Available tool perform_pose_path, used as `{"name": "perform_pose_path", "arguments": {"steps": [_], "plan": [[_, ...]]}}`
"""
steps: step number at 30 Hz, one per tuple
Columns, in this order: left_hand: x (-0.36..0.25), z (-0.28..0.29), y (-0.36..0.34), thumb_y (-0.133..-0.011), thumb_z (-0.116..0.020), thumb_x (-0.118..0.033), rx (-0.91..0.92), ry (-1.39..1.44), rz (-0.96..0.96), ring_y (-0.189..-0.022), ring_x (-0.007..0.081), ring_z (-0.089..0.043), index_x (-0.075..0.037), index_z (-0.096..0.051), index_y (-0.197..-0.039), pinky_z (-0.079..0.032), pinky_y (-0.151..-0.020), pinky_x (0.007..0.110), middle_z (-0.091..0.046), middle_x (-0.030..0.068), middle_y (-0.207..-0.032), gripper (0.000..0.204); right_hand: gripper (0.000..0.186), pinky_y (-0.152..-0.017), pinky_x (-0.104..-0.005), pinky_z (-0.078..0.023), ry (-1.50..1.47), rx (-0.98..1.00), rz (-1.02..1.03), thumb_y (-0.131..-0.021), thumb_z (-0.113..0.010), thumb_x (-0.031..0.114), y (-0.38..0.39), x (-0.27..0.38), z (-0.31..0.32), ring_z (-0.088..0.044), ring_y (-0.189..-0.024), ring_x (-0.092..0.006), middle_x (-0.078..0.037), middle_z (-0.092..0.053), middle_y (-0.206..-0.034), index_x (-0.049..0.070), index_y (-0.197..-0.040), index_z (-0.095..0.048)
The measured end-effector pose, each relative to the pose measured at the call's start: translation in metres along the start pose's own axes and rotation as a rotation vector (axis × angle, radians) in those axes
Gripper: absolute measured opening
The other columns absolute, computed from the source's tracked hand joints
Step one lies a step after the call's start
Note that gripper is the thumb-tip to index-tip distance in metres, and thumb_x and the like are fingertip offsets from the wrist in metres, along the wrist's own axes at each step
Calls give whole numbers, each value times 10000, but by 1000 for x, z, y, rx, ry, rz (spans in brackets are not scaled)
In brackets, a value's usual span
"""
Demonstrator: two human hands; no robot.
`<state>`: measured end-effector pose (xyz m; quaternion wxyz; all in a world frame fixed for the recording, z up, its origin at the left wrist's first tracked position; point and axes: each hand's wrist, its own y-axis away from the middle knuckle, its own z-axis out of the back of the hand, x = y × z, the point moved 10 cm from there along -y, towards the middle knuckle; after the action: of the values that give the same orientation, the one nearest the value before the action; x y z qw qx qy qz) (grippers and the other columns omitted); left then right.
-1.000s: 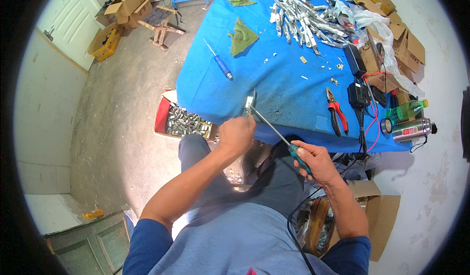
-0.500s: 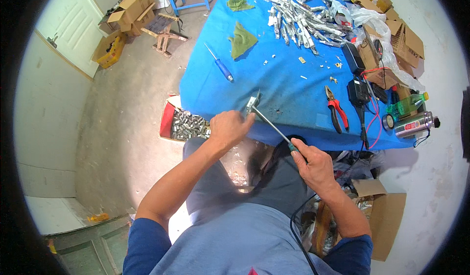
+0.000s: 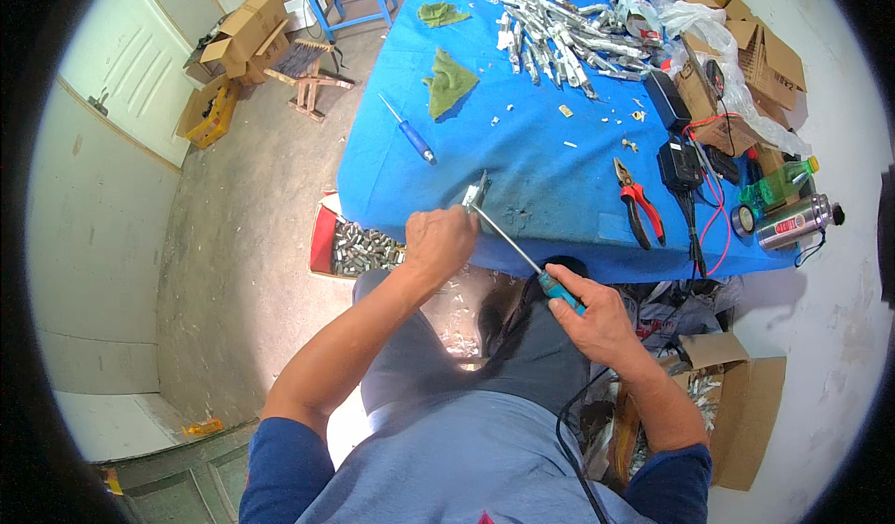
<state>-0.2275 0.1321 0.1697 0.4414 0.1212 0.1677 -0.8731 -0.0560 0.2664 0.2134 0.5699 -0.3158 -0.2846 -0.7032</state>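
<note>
My left hand [image 3: 440, 244] is closed round a small silvery metal piece [image 3: 475, 189] at the near edge of the blue-covered table [image 3: 392, 188]. Its fingers hide most of that piece. In my right hand [image 3: 597, 324] is a screwdriver with a teal handle [image 3: 559, 291]. Its long shaft [image 3: 508, 239] slants up to the left, and the tip meets the metal piece beside my left fingers. A second screwdriver, blue-handled [image 3: 417, 142], lies on the cloth beyond my left hand. Red-handled pliers [image 3: 638, 205] lie to the right.
Many silvery strips [image 3: 559, 34] are heaped at the table's far side, near green cloth scraps [image 3: 449, 83]. Black adapters [image 3: 679, 165], cables and a steel flask [image 3: 794, 223] line the right edge. Below left, a box [image 3: 323, 240] holds small metal cylinders; a cardboard box [image 3: 750, 421] stands at lower right.
My right hand has shifted its hold on the screwdriver, so more of the teal handle shows. My left hand still grips the metal piece. The whole view has shifted slightly.
</note>
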Motion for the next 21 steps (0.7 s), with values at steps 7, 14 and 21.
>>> {"name": "perform_pose_path", "arguments": {"steps": [7,14,21], "plan": [[1,-2,-2,-901,-540,-234,-6,8,-19,-587,413,-628,-20,-630,-659,-486,-598,513,-619,239,-634,335,490,-708,-388,-498,-134,154,-37,-873,-613,148,6,-9,-19,-645,-814,-311,-195,-651,-1053,68,-1346,-517],[0,-1,-3,-900,-544,-230,7,26,-54,-582,412,-626,-15,-624,-657,-487,-582,509,-616,238,-628,333,583,-605,-230,-488,-770,234,-410,-913,-584,150,12,-38,-45,-662,-824,-146,-121,-660,-1024,67,-1455,-387],[5,-9,-6,-897,-569,-277,26,54,-48,-584,416,-613,-25,-619,-689,-475,-562,516,-613,226,-620,331,424,-703,-417,-510,-93,-15,-63,-890,-598,137,0,-5,-18,-656,-775,-376,-233,-662,-920,22,-1294,-538]]}}
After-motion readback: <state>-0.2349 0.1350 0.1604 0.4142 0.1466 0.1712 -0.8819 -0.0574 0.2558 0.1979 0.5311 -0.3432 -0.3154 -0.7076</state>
